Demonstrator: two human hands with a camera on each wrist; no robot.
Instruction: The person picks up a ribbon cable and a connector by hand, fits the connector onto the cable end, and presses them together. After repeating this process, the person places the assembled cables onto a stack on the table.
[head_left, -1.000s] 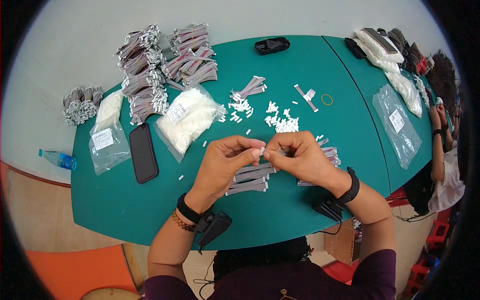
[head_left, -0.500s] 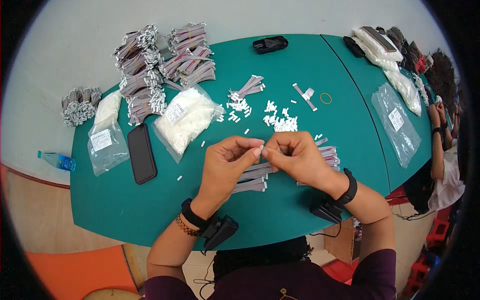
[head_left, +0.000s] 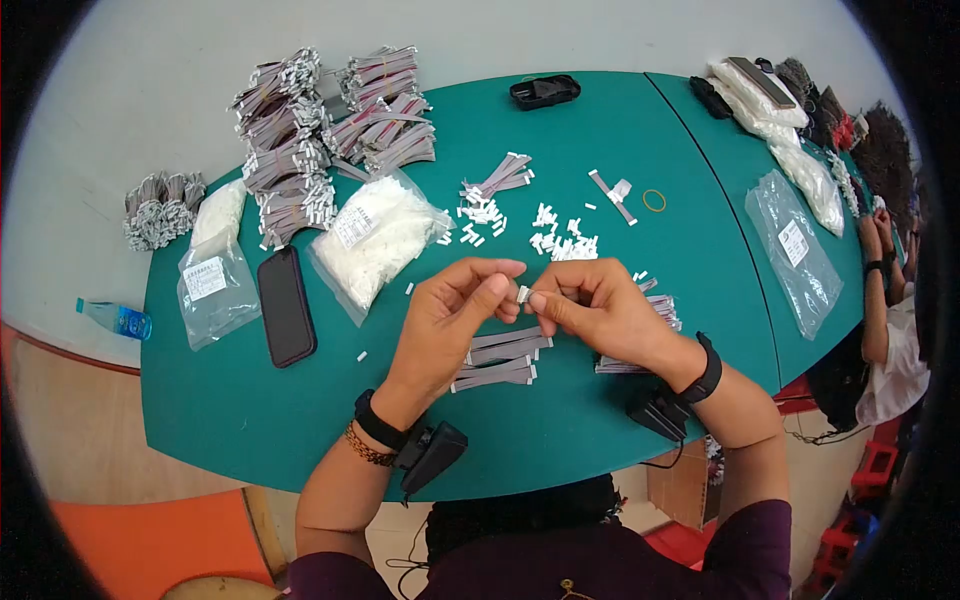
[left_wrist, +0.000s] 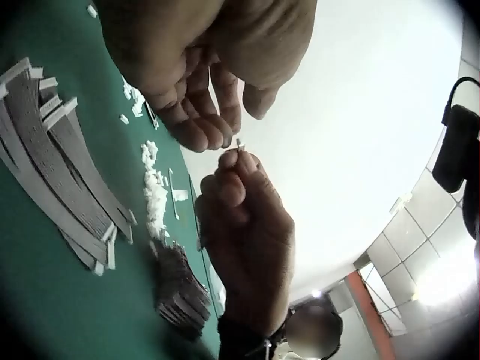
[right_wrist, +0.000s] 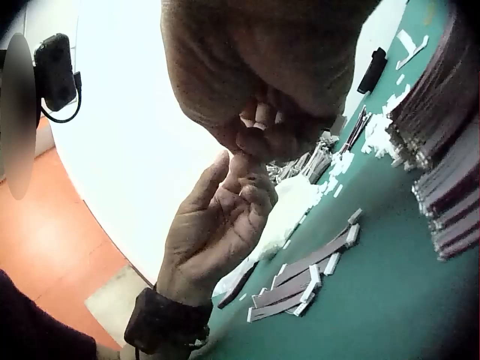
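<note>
Between the thumb and forefinger of my right hand (head_left: 605, 315) is a small white connector (head_left: 523, 294), pinched above the table. My left hand (head_left: 440, 310) is close beside it, its thumb parted from the loosely bent fingers. In the left wrist view the connector (left_wrist: 240, 144) pokes up from the right fingertips, right by the left fingers. Whatever else lies in the right palm is hidden. Grey ribbon cables (head_left: 495, 375) with white ends lie on the table below the hands, and more stacked cables (head_left: 662, 312) are beside the right hand.
Loose white connector pieces (head_left: 570, 247) lie in piles beyond the hands. At left are a phone (head_left: 287, 307), a bag of white pieces (head_left: 375, 240) and tall bundles of ribbon cables (head_left: 290, 150). A rubber band (head_left: 654, 200) and an emptied-looking plastic bag (head_left: 795, 255) lie at right.
The left thumb and forefinger have come away from the connector and spread apart. The right hand still pinches it, and more of the connector shows now.
</note>
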